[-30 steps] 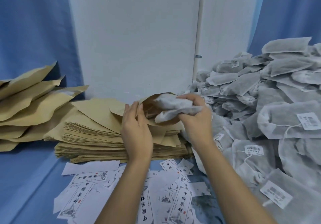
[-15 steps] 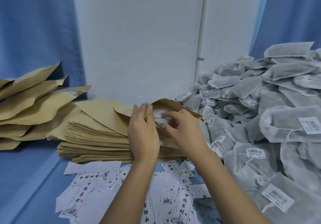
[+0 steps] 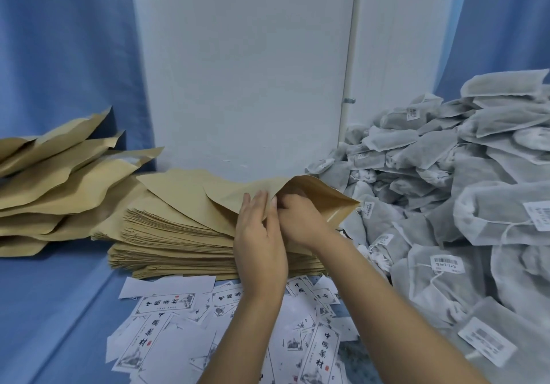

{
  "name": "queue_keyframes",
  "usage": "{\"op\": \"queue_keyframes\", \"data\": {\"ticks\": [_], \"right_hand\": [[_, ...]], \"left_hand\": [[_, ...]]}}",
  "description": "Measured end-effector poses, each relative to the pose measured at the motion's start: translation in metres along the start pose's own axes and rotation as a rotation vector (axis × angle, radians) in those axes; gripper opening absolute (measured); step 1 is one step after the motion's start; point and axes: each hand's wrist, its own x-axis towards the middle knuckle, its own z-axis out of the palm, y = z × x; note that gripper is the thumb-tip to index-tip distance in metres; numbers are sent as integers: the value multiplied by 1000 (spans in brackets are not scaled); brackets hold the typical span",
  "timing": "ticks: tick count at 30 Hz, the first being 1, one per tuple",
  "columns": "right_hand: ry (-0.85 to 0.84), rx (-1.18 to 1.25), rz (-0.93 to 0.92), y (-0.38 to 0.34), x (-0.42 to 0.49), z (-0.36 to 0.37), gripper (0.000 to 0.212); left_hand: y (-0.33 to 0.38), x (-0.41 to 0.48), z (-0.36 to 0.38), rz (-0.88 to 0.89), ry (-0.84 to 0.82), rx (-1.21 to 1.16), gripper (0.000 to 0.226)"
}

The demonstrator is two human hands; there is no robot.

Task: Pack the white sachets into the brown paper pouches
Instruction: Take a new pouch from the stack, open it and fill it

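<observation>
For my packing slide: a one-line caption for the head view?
Left hand holds a brown paper pouch open while the right hand reaches inside, white sachets heaped alongside.

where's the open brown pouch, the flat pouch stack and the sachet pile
open brown pouch (image 3: pixel 327 202): head view, inner wall
flat pouch stack (image 3: pixel 178 249): head view, front edge
sachet pile (image 3: pixel 491 214): head view, tagged sachet

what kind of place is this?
Probably a small hand-packing station: a heap of tagged white sachets, a stack of flat brown paper pouches, loose printed labels on blue cloth.

Right hand (image 3: pixel 300 220) has pushed sachet into pouch (image 3: pixel 324 202).
</observation>
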Motion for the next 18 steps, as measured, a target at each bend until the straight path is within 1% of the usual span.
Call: {"op": "queue_keyframes", "data": {"ticks": [2,4,6,7,8,9,10,11,13,15,18], "right_hand": [[142,130,-77,6,-11,5,26],[413,163,-136,17,-23,10,28],[724,173,-99,33,-33,11,25],[831,195,-57,41,-37,9,23],[886,220,-2,50,-39,7,22],[888,229,66,60,-40,5,21],[839,206,146,70,-39,4,19],[753,139,232,83,-37,5,18],[557,-43,350,106,-33,9,25],[414,-203,365,121,-30,13,32],[268,-364,424,133,-21,13,40]], "left_hand": [[0,6,-1,2,3,6,38],[1,14,0,-21,0,19,37],[3,22,2,-52,3,62,38],[3,25,3,-64,3,90,38],[4,27,4,-74,3,107,37],[4,29,5,-83,6,108,37],[5,30,6,-90,13,94,36],[5,31,7,-95,25,72,36],[6,33,7,-107,48,41,35],[6,33,8,-113,60,37,35],[4,34,8,-121,62,29,36]]}}
